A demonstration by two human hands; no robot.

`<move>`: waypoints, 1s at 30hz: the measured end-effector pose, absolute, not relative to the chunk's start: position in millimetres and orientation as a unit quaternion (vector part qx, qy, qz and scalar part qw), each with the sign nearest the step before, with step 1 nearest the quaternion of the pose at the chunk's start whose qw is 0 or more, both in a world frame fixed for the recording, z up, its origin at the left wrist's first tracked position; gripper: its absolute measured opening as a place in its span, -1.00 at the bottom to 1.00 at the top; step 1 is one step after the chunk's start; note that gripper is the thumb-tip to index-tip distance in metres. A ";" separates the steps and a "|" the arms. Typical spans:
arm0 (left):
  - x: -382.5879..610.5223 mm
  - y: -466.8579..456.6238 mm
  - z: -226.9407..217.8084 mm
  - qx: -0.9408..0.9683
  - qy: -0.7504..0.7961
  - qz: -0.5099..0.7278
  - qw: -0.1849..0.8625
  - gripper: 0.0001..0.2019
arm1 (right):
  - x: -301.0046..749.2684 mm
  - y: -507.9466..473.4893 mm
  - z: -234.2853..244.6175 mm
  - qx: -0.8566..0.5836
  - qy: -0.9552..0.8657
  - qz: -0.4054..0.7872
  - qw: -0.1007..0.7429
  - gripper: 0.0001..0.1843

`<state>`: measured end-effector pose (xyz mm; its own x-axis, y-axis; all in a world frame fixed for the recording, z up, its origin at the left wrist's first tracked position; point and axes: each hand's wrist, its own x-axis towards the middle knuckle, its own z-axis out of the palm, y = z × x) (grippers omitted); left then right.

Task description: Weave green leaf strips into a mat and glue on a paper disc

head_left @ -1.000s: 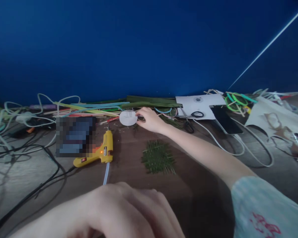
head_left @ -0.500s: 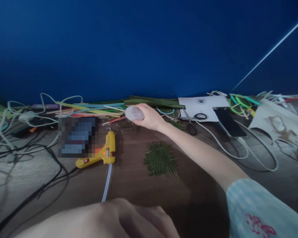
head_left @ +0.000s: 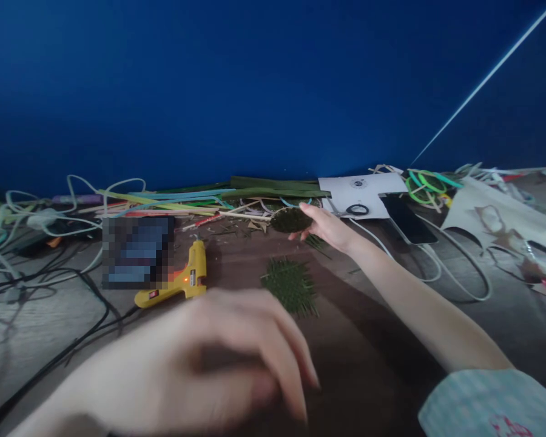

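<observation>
My right hand [head_left: 328, 227] reaches far out over the brown table and holds a round disc [head_left: 291, 220] whose dark green side faces me. Just below it a square woven mat of green leaf strips [head_left: 291, 285] lies flat on the table. My left hand [head_left: 204, 364] hovers close to the camera, blurred, with its fingers curled downward and nothing visible in them. A yellow glue gun [head_left: 182, 280] with a lit orange lamp lies left of the mat.
Long green leaves and coloured strips [head_left: 209, 197] line the foot of the blue wall. Black and white cables [head_left: 40, 267] sprawl on the left. Scissors on white paper [head_left: 361, 193], a dark phone [head_left: 404, 218], green rings [head_left: 425, 182] and a white cable lie to the right.
My right hand has lifted the disc, turned it from its white side to its green side, and carried it to the right. My left hand rose and moved forward.
</observation>
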<state>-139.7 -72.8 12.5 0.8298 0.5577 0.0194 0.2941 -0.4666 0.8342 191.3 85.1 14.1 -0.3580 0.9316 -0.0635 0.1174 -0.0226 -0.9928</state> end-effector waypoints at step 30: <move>7.5 -63.4 20.5 0.820 0.480 -0.070 0.304 -0.72 | 179.4 56.6 -0.5 -0.410 -0.779 0.454 0.140 -0.88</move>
<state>7.5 -63.4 20.5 0.5301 0.7439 -0.4069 0.8295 -0.3554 0.4309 179.4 56.6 -0.5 -0.6247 0.7655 -0.1541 0.5114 0.2519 -0.8216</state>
